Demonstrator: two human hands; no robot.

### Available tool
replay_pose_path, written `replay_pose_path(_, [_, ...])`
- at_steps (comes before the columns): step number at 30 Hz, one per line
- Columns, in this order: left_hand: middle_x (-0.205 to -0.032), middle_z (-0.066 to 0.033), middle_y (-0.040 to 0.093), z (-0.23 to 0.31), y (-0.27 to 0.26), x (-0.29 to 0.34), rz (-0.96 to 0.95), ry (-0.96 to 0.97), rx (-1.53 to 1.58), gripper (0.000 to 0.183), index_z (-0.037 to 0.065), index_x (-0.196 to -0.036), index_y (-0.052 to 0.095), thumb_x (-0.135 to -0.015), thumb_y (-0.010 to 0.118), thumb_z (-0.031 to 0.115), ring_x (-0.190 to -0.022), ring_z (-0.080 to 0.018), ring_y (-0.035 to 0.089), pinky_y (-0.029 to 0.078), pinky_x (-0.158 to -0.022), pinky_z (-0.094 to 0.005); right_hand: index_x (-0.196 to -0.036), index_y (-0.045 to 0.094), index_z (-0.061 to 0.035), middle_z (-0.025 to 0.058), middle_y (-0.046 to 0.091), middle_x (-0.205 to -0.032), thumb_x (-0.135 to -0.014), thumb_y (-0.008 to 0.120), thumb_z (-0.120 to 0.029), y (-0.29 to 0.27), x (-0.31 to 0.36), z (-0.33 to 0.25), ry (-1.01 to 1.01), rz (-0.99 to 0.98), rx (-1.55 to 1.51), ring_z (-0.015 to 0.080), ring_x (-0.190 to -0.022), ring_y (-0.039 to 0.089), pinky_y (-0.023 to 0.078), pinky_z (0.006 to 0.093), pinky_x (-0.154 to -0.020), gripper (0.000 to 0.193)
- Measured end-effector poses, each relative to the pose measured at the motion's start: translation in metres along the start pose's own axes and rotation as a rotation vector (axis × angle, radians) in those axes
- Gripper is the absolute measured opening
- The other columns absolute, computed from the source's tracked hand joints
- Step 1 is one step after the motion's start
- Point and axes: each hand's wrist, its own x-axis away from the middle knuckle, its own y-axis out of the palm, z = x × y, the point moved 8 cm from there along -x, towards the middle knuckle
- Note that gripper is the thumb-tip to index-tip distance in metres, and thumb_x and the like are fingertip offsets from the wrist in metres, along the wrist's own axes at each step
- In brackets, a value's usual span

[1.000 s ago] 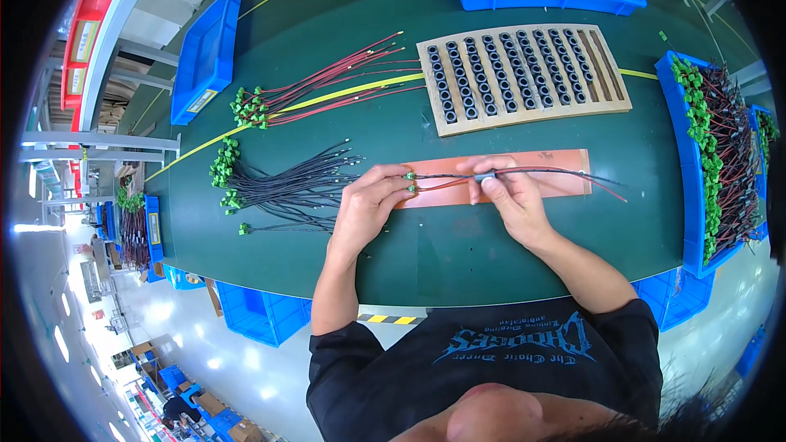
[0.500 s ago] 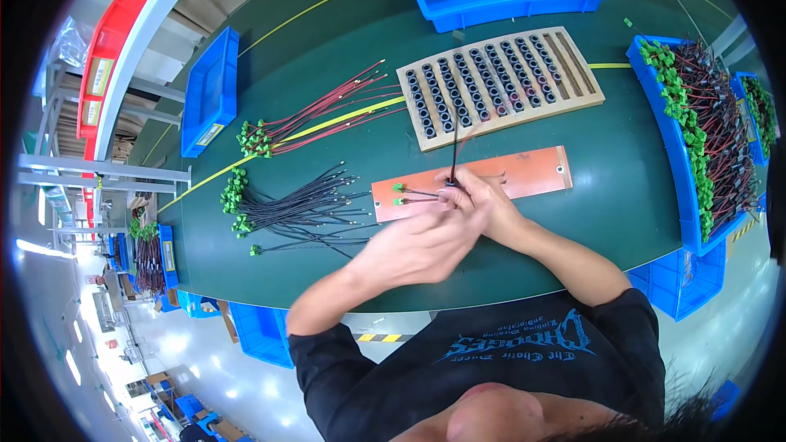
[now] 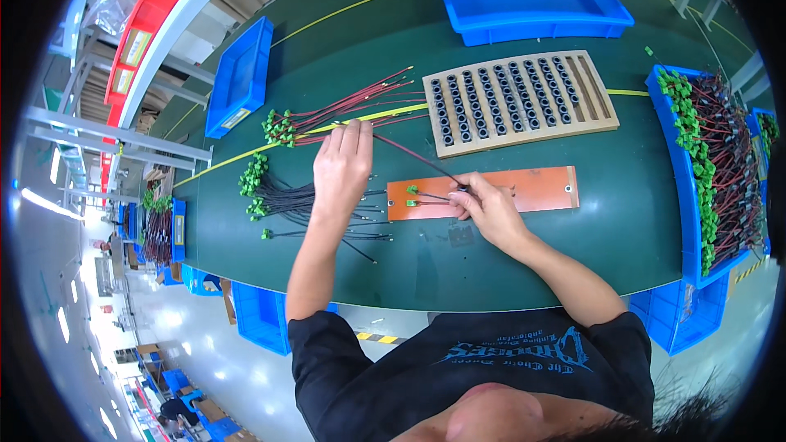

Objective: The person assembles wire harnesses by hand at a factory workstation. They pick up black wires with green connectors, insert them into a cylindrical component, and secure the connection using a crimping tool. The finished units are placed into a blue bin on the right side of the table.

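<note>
My left hand (image 3: 342, 165) is raised over the left of the bench, its fingers closed on the far ends of a red and black cable pair (image 3: 416, 154). The pair runs taut down to my right hand (image 3: 490, 206), which pinches it above an orange board (image 3: 536, 188). Something small and black, partly hidden, shows between the right fingertips. Two green connectors (image 3: 412, 203) on short wires stick out leftward from that hand over the board. Behind my left forearm lies a bundle of black cables (image 3: 286, 203) with green connectors. Red cables (image 3: 360, 96) lie beyond it.
A wooden rack (image 3: 446, 150) holding rows of black ring-like parts stands behind the board. An unfilled blue tray (image 3: 532, 29) is at the back, another blue bin (image 3: 237, 74) at the left. On the right, a blue bin (image 3: 667, 188) is full of green-ended cables.
My left hand has moved from beside the right hand out to the left and away, drawing the cable pair across. My right hand keeps its pinch over the board. The view has shifted slightly.
</note>
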Motion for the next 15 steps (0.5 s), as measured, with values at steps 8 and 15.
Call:
replay_pose_path(8, [-0.108,-0.0115,0.074,0.084,0.081,0.055,0.229,-0.974,1.717,0.021,-0.003,-0.118,0.072,-0.099,0.062,-0.003,-0.092,-0.0135,0.071,0.058,-0.081,-0.0285,-0.116,0.062,0.0016,0.0112,0.075,-0.09,-0.102,0.062,-0.01,-0.002,0.002,0.002,-0.007,0.007,0.006,0.018,-0.076,0.075,0.061,0.0318,-0.07,0.018])
replay_pose_path(15, [-0.112,-0.0077,0.072,0.09,0.104,0.068,0.291,-0.961,1.498,0.018,-0.001,-0.113,0.075,-0.098,0.065,-0.001,-0.087,-0.0108,0.068,0.056,-0.073,-0.0236,-0.118,0.063,0.0012,0.0146,0.075,-0.096,-0.101,0.064,-0.01,-0.002,0.001,-0.003,0.012,-0.018,-0.014,0.023,-0.084,0.077,0.061,0.0346,-0.073,0.02])
